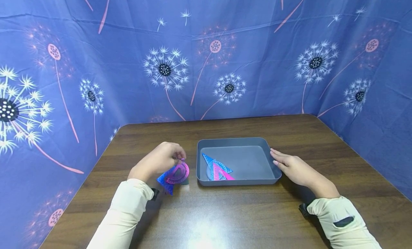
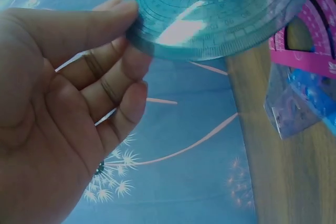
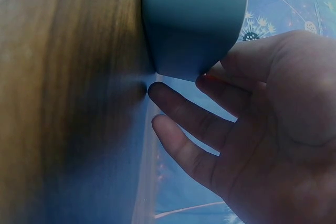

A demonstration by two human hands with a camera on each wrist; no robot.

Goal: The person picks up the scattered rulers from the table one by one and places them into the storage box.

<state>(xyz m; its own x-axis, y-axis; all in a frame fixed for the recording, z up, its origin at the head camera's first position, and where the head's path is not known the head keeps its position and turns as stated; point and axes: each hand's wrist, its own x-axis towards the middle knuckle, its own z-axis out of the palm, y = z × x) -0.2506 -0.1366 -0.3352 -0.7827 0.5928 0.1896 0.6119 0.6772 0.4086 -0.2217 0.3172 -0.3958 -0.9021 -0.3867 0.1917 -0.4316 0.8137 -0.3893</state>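
Note:
My left hand (image 1: 161,157) is over the table, left of a grey tray (image 1: 239,182). In the left wrist view its thumb and fingers pinch the edge of a see-through teal protractor (image 2: 210,30); the head view hardly shows this piece. Just under that hand, a pink protractor (image 1: 178,174) overlaps a blue set square (image 1: 165,181) on the table. My right hand (image 1: 294,168) touches the tray's right wall with extended fingers. Inside the tray, at its left, lie a blue set square (image 1: 207,158), a pink set square (image 1: 216,172) and a clear bluish curved piece (image 1: 210,170).
The wooden table (image 1: 257,216) reaches back to a blue dandelion-print cloth (image 1: 199,63), which also hangs along both sides. Beside the tray's lower left corner, a small clear greyish piece (image 1: 185,182) shows from under the pile.

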